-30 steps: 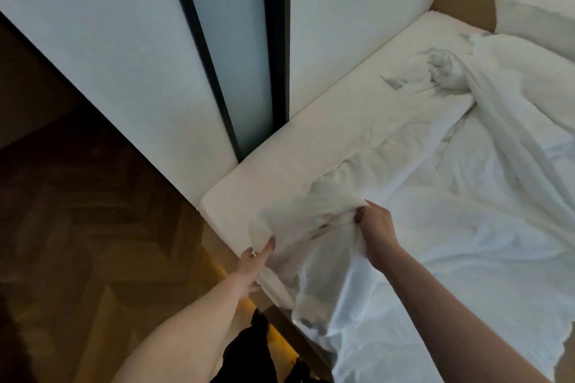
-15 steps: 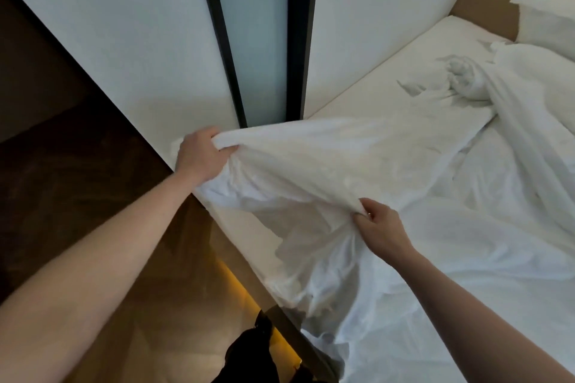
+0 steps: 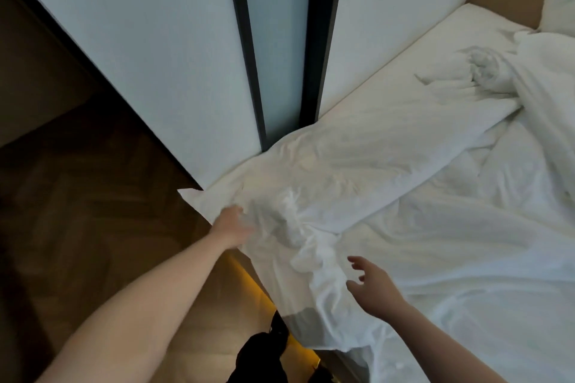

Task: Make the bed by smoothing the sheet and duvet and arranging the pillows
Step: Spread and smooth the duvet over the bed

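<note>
A white top sheet (image 3: 342, 152) lies spread along the left side of the bed, its corner poking out past the mattress's near-left corner. My left hand (image 3: 231, 224) rests on that corner with fingers laid against the cloth; the blur hides any pinch. My right hand (image 3: 371, 283) hovers with spread fingers just over the bunched fabric near the foot edge, holding nothing. A crumpled white duvet (image 3: 482, 242) covers the right of the bed. Bare mattress (image 3: 420, 40) shows at the far left. A white pillow (image 3: 557, 0) stands at the head.
White wall panels (image 3: 140, 56) with dark frames and a glass strip (image 3: 273, 40) run tight along the bed's left side. Dark herringbone wood floor (image 3: 77, 227) lies to the left. A warm light strip (image 3: 249, 277) glows under the bed edge. My dark clothing (image 3: 261, 354) shows at the bottom.
The sheet that my left hand held lifted is now down flat on the mattress, drawn over the near-left corner. My right hand has let go of the fabric and opened.
</note>
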`<control>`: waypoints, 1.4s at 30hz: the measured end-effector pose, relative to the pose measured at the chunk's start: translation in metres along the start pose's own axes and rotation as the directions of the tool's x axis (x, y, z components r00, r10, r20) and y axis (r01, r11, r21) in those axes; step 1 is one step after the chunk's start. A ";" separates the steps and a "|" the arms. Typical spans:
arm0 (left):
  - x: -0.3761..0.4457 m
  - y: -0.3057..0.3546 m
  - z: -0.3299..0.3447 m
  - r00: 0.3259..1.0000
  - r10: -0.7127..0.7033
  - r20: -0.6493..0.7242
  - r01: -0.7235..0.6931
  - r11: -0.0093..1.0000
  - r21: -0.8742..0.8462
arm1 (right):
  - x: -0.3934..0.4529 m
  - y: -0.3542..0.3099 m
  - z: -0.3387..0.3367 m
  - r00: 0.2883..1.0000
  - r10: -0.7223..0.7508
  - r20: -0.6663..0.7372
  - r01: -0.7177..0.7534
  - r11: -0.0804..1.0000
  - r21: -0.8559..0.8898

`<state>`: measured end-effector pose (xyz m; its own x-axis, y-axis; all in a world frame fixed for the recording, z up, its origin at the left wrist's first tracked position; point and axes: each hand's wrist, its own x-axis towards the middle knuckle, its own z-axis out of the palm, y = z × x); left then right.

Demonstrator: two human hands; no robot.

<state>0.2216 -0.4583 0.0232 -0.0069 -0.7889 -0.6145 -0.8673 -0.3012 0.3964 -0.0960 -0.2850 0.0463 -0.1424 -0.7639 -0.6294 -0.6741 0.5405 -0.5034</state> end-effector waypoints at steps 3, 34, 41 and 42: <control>-0.021 -0.040 0.039 0.978 -0.088 0.190 0.086 0.996 0.020 | -0.008 0.017 0.017 0.997 0.080 -0.003 -0.080 0.997 0.009; -0.184 -0.007 0.404 0.891 -0.067 0.449 0.028 0.995 0.093 | -0.136 0.364 0.148 0.916 0.398 0.041 -0.384 0.904 -0.188; -0.226 -0.021 0.459 0.901 -0.088 0.425 0.092 0.996 0.012 | -0.114 0.438 0.156 0.977 0.190 -0.093 -0.211 0.886 -0.412; -0.233 -0.023 0.461 0.899 -0.097 0.426 0.103 0.995 0.010 | -0.111 0.441 0.149 0.982 0.167 -0.090 -0.189 0.899 -0.396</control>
<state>0.0141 -0.0210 -0.1572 -0.1345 -0.4518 -0.8819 -0.8682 -0.3753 0.3246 -0.2690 0.0910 -0.1941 -0.3179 -0.6913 -0.6489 -0.8656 0.4908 -0.0988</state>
